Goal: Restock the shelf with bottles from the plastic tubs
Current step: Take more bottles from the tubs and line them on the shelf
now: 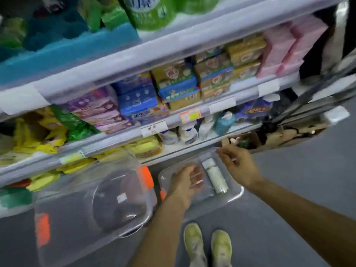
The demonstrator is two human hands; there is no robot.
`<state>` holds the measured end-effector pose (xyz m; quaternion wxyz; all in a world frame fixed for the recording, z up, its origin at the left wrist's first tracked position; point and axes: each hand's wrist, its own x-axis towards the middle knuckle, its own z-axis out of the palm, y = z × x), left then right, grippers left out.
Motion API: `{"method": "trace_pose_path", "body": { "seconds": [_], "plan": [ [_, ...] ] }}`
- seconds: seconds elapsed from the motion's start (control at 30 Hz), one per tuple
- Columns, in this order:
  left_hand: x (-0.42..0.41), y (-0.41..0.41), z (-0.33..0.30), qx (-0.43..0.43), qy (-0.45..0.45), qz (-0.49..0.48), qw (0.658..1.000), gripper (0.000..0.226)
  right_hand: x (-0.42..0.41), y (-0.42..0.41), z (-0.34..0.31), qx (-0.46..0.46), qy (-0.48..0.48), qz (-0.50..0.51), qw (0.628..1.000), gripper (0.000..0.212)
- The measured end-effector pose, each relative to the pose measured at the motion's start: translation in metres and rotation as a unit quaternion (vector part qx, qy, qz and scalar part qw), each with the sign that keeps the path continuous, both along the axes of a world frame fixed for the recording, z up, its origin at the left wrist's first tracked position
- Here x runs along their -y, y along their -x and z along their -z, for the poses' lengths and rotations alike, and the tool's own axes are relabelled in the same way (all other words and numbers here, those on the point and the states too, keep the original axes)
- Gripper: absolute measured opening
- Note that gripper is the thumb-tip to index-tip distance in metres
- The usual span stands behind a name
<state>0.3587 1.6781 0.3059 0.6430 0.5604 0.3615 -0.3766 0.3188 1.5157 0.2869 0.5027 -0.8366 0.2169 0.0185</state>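
Step in hand: you look to be reaching into the smaller clear tub (234, 195) on the floor for the last bottle, to put it on the shelf.
Bottle: one white bottle (215, 176) lies on its side in that tub, cap end toward the shelving, between your two hands and touching neither.
Left hand: your left hand (187, 179) is down inside the tub just left of the bottle, fingers loosely curled; it appears to hold nothing, though blur makes this uncertain.
Right hand: your right hand (238, 163) hovers over the tub's far right corner, fingers loosely extended, nothing in its grip.
Shelf: the bottle shelf (185, 148) already carries white bottles (187, 132) and a blue pump bottle (224, 121), with bare board in front of them.
Other tub: the larger clear tub (92, 201), with orange clasps, stands to the left; no bottles are visible in it.
Risk, grip: the bottle is smooth and lying flat, so a fingertip pinch could let it roll or slip; wrap round the body.
Risk, shelf: the standing bottles are close together, so pushing the new one in hard could topple them.
Risk, footing: both tubs sit just ahead of your shoes (208, 245); stepping forward could kick one.
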Motion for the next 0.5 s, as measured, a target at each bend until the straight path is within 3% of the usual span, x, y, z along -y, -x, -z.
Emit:
{"method": "trace_pose_path", "body": {
  "seconds": [0.3, 0.5],
  "plan": [
    [0.020, 0.027, 0.178, -0.109, -0.042, 0.077, 0.990, 0.015, 0.015, 0.043, 0.184, -0.215, 0.029, 0.000, 0.976, 0.026],
    [0.025, 0.035, 0.293, -0.142, -0.068, 0.092, 0.983, 0.023, 0.018, 0.063, 0.302, -0.303, 0.011, -0.014, 0.953, 0.029]
  ]
}}
